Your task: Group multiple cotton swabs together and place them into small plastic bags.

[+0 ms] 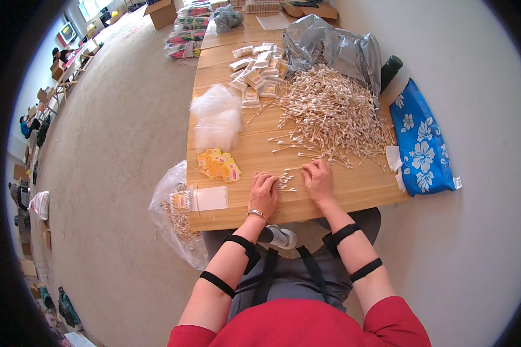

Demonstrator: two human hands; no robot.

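Observation:
At the near edge of the table, my left hand [264, 194] is closed round a small bunch of cotton swabs [285, 183], whose white tips stick out to the right. A short way to the right, my right hand [318, 178] has its fingers pinched together, and a single cotton swab [293, 169] points left from them. Just beyond that hand spreads a big heap of loose cotton swabs [336, 113]. Left of my left hand lie yellow printed cards [219, 165] and a clear bag filled with swabs [180, 201], beside a white card [212, 198].
Clear empty bags [217, 118] are stacked at the table's left, with filled packs [257, 72] piled behind. A grey plastic bag [330, 43], a dark bottle [391, 70] and a blue flowered bag [422, 141] line the right side. Below the left edge hangs a clear sack [176, 231].

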